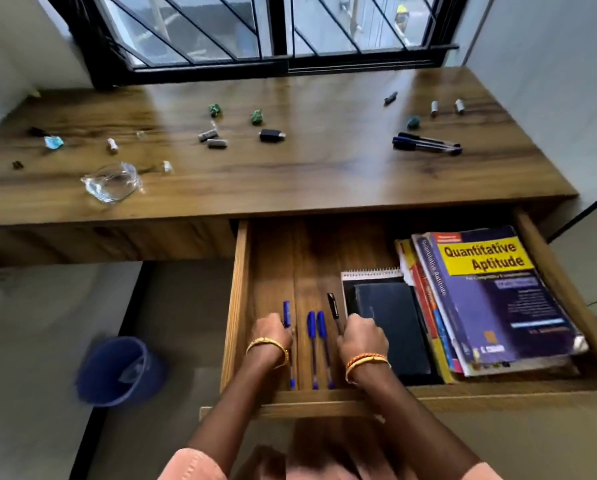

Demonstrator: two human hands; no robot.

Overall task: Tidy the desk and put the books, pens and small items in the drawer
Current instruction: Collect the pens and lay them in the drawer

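Gripping blue pen [286,314] left, black pen [333,311] right, inside drawer [240,289]

"Quantitative Aptitude" on top book [491,292]

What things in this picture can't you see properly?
- Lower books in the stack, head view: covered by the Quantitative Aptitude book; titles unreadable.
- Small bits on the desk: too small to name.
- Blue bucket: blurred.
- Blue pen and black pen: middles hidden by the left hand and right hand.
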